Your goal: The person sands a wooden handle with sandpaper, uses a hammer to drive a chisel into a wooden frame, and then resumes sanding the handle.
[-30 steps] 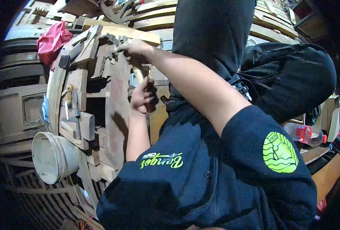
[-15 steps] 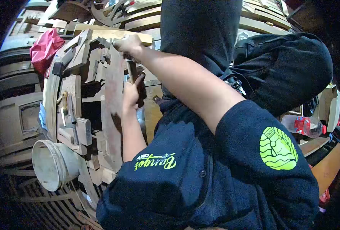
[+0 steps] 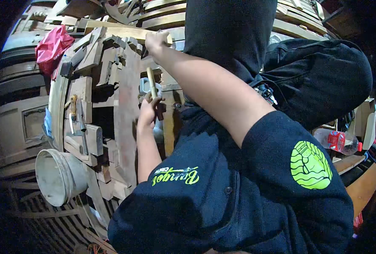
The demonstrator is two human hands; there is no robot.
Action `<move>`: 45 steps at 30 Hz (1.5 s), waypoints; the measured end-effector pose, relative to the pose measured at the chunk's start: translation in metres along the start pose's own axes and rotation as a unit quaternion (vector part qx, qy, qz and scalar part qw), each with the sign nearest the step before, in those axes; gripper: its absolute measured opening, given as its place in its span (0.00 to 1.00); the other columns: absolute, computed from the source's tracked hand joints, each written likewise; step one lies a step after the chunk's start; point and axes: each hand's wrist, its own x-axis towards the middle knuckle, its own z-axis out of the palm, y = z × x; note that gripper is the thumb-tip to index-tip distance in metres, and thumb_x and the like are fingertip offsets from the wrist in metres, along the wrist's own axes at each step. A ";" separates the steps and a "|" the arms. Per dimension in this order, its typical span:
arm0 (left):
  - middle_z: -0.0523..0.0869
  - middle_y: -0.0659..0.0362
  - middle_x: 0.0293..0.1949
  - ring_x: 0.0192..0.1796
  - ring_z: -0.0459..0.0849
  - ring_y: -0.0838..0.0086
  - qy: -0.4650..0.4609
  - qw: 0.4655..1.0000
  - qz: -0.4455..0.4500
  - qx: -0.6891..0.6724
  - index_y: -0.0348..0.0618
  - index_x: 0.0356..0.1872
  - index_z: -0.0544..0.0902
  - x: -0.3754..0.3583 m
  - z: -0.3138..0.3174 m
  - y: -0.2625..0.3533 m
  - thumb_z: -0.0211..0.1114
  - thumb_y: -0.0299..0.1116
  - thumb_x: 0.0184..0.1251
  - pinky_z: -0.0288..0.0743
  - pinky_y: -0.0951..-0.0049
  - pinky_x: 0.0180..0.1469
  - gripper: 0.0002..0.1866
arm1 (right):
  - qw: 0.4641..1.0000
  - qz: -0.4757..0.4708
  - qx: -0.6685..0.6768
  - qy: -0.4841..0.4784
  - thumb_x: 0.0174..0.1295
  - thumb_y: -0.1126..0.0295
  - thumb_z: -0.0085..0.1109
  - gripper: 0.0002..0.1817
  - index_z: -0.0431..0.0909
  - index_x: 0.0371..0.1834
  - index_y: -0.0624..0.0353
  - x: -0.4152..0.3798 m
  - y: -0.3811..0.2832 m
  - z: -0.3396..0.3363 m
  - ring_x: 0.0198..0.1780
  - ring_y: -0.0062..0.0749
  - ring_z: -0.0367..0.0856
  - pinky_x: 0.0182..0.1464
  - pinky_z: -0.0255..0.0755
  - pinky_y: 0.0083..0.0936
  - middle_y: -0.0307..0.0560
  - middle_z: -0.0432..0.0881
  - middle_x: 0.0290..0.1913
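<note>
My left hand [image 3: 147, 113] is closed around a slim pale wooden rod [image 3: 152, 82] that points forward, with a dark piece showing below the fingers. Beside this hand runs a long worn wooden board [image 3: 126, 101]. Farther forward, my right hand [image 3: 156, 42] is curled into a fist near the end of a light timber plank [image 3: 126, 33]; I cannot tell what it holds. A bluish, translucent container [image 3: 144, 86] sits just behind the rod.
Wood blocks [image 3: 90, 137] and hand tools [image 3: 73, 111] lie on the left, near a white bucket [image 3: 52, 178]. A pink bag [image 3: 52, 48] rests at far left. A red-labelled bottle [image 3: 338, 140] lies on the right.
My right hand has moved forward and right, away from my left hand. The rod now shows more fully in my left hand, which has drawn slightly back.
</note>
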 end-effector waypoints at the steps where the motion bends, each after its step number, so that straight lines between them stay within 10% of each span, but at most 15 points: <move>1: 0.81 0.55 0.30 0.27 0.79 0.69 0.023 0.991 0.041 0.122 0.39 0.53 0.71 0.004 -0.006 -0.008 0.59 0.31 0.64 0.72 0.70 0.26 0.17 | 1.000 0.000 -0.002 0.000 0.53 0.61 0.59 0.31 0.56 0.55 0.59 0.002 0.001 -0.002 0.51 0.52 0.77 0.52 0.70 0.42 0.63 0.73 0.52; 4: 0.83 0.44 0.35 0.34 0.82 0.53 0.036 0.866 0.139 0.478 0.37 0.54 0.71 0.016 -0.032 -0.025 0.63 0.37 0.62 0.74 0.60 0.37 0.22 | 0.979 -0.075 -0.154 -0.107 0.52 0.62 0.60 0.31 0.59 0.56 0.62 0.009 0.010 -0.009 0.50 0.48 0.78 0.53 0.71 0.40 0.62 0.75 0.50; 7: 0.83 0.44 0.35 0.38 0.81 0.58 0.003 0.890 0.124 0.438 0.35 0.52 0.74 0.010 -0.052 -0.048 0.66 0.35 0.60 0.73 0.65 0.44 0.22 | 0.841 -0.324 -0.386 -0.198 0.46 0.48 0.68 0.44 0.60 0.55 0.72 0.009 0.028 -0.009 0.48 0.52 0.79 0.49 0.74 0.37 0.65 0.78 0.48; 14: 0.77 0.62 0.22 0.22 0.71 0.80 0.105 0.977 0.163 0.087 0.35 0.45 0.77 0.000 -0.033 -0.031 0.59 0.35 0.66 0.63 0.73 0.23 0.13 | 0.858 -0.168 -0.398 -0.277 0.59 0.52 0.52 0.34 0.59 0.59 0.70 0.010 0.028 -0.005 0.59 0.54 0.73 0.61 0.64 0.45 0.66 0.72 0.57; 18: 0.81 0.53 0.26 0.29 0.77 0.69 -0.010 0.916 0.108 0.386 0.34 0.50 0.75 0.000 -0.045 -0.044 0.61 0.41 0.65 0.72 0.68 0.36 0.21 | 0.676 -0.368 -0.602 -0.214 0.63 0.56 0.41 0.22 0.75 0.52 0.57 -0.013 0.033 -0.029 0.60 0.52 0.72 0.61 0.57 0.55 0.61 0.74 0.56; 19: 0.81 0.51 0.28 0.31 0.78 0.66 0.002 0.908 0.108 0.404 0.34 0.49 0.75 0.000 -0.049 -0.049 0.63 0.42 0.63 0.72 0.67 0.39 0.21 | 0.663 -0.399 -0.606 -0.183 0.56 0.60 0.53 0.23 0.74 0.55 0.54 -0.006 0.041 -0.030 0.63 0.53 0.67 0.60 0.62 0.50 0.55 0.76 0.50; 22: 0.81 0.50 0.27 0.32 0.78 0.64 0.070 0.891 0.187 0.408 0.34 0.44 0.76 0.007 -0.067 -0.065 0.65 0.41 0.61 0.72 0.66 0.40 0.20 | 0.711 -0.220 -0.612 -0.266 0.54 0.61 0.54 0.21 0.78 0.51 0.54 -0.001 0.029 -0.023 0.61 0.50 0.71 0.58 0.67 0.43 0.54 0.78 0.52; 23: 0.78 0.55 0.24 0.28 0.76 0.68 0.088 0.922 0.191 0.326 0.35 0.40 0.76 0.017 -0.075 -0.075 0.64 0.40 0.62 0.71 0.67 0.35 0.17 | 0.630 -0.229 -0.664 -0.332 0.56 0.61 0.53 0.20 0.79 0.51 0.53 0.016 0.037 -0.013 0.57 0.44 0.76 0.57 0.69 0.38 0.53 0.78 0.54; 28: 0.74 0.62 0.23 0.26 0.72 0.76 0.172 0.953 0.076 0.238 0.34 0.37 0.76 0.000 -0.059 -0.027 0.56 0.37 0.69 0.67 0.72 0.30 0.13 | 0.650 -0.227 -0.645 -0.332 0.50 0.66 0.60 0.20 0.80 0.48 0.56 0.009 0.039 -0.019 0.51 0.43 0.80 0.51 0.74 0.36 0.53 0.80 0.49; 30: 0.77 0.60 0.24 0.28 0.73 0.74 0.150 0.917 0.226 0.294 0.33 0.39 0.76 0.002 -0.054 -0.028 0.55 0.38 0.69 0.68 0.71 0.33 0.15 | 0.642 -0.249 -0.655 -0.311 0.46 0.69 0.65 0.17 0.82 0.42 0.59 0.005 0.040 -0.025 0.46 0.44 0.82 0.47 0.77 0.36 0.56 0.83 0.43; 34: 0.79 0.45 0.29 0.32 0.77 0.61 0.125 0.892 0.224 0.373 0.34 0.45 0.75 -0.018 -0.037 -0.027 0.54 0.38 0.69 0.70 0.67 0.38 0.15 | 0.627 -0.319 -0.654 -0.278 0.46 0.72 0.63 0.17 0.82 0.43 0.61 0.005 0.045 -0.040 0.45 0.45 0.83 0.45 0.77 0.37 0.57 0.82 0.44; 39: 0.78 0.40 0.28 0.31 0.77 0.48 0.264 0.816 0.426 0.288 0.31 0.44 0.74 -0.018 -0.024 -0.046 0.53 0.42 0.70 0.70 0.61 0.36 0.19 | 0.621 -0.295 -0.677 -0.263 0.48 0.76 0.57 0.17 0.81 0.44 0.63 -0.001 0.039 -0.046 0.47 0.47 0.82 0.46 0.76 0.39 0.58 0.82 0.46; 42: 0.78 0.39 0.27 0.33 0.76 0.43 0.271 0.836 0.342 0.331 0.29 0.42 0.73 -0.013 -0.030 -0.072 0.54 0.43 0.69 0.70 0.57 0.37 0.21 | 0.652 -0.273 -0.661 -0.252 0.52 0.76 0.54 0.16 0.80 0.45 0.63 -0.005 0.040 -0.046 0.50 0.47 0.81 0.48 0.75 0.40 0.59 0.80 0.48; 44: 0.79 0.36 0.33 0.39 0.77 0.40 0.093 0.834 0.085 0.538 0.35 0.39 0.74 -0.002 -0.032 -0.075 0.55 0.45 0.68 0.70 0.52 0.36 0.18 | 0.665 -0.284 -0.650 -0.234 0.53 0.75 0.53 0.16 0.80 0.46 0.63 0.003 0.046 -0.044 0.51 0.47 0.80 0.50 0.75 0.39 0.59 0.80 0.49; 45: 0.79 0.37 0.32 0.38 0.77 0.39 0.030 0.855 0.150 0.496 0.37 0.37 0.75 -0.013 -0.024 -0.063 0.55 0.45 0.68 0.70 0.52 0.34 0.17 | 0.645 -0.272 -0.673 -0.238 0.54 0.73 0.52 0.17 0.80 0.47 0.62 -0.011 0.034 -0.051 0.51 0.46 0.81 0.49 0.75 0.39 0.58 0.80 0.48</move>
